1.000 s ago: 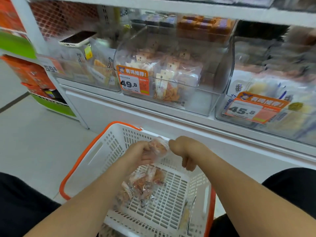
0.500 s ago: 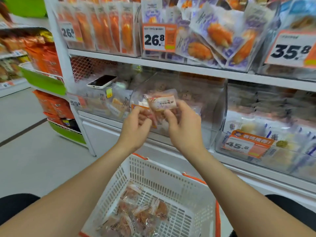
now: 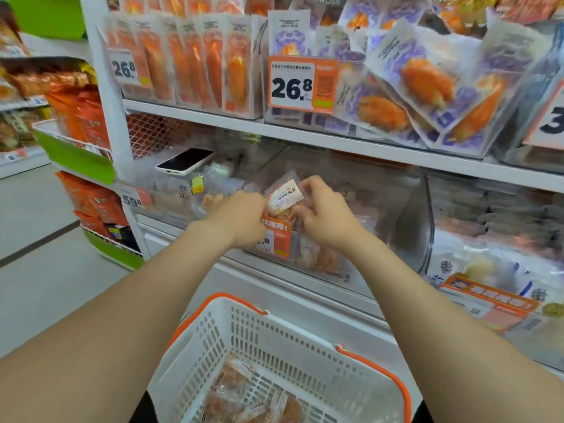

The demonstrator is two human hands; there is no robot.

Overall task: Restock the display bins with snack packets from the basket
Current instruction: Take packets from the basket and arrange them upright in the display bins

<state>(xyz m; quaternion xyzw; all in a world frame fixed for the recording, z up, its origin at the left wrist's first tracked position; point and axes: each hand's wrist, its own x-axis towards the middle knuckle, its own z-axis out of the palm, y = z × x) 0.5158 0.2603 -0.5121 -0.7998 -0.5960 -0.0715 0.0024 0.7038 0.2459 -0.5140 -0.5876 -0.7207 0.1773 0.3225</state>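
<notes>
the left hand (image 3: 241, 219) pinches the left edge of a snack packet (image 3: 285, 197). the right hand (image 3: 328, 219) curls its fingers round the packet's right side. together they hold it at the front edge of the clear display bin (image 3: 396, 215), just above the bin's orange price tag (image 3: 276, 239). a phone (image 3: 184, 160) lies on top of the next bin to the left. below the arms, the white basket (image 3: 302, 328) holds more packets (image 3: 241, 395) near its left wall.
</notes>
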